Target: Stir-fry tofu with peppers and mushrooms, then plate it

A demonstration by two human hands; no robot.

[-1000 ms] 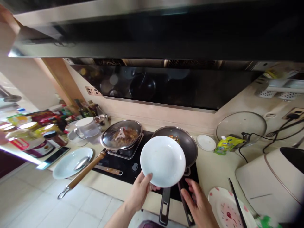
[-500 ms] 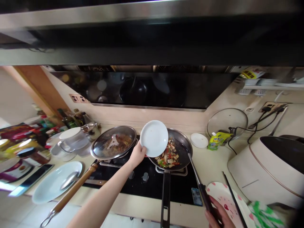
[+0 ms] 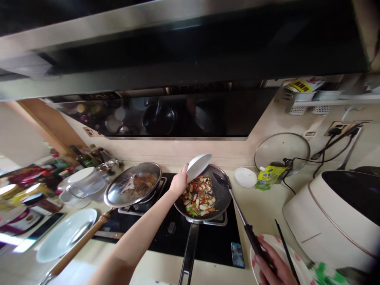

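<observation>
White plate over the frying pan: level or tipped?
Tipped: the left hand holds the white plate by its edge, and it appears as a narrow slanted oval above the frying pan.

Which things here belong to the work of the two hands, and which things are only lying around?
In use:
- left hand holding a white round ceramic plate, tilted over the pan
- black round frying pan with chopped vegetables
- right hand gripping a long steel spatula with black handle

Lying around:
- round glass pot lid
- yellow-green plastic pouch
- pale blue round plate
- white rice cooker
</observation>
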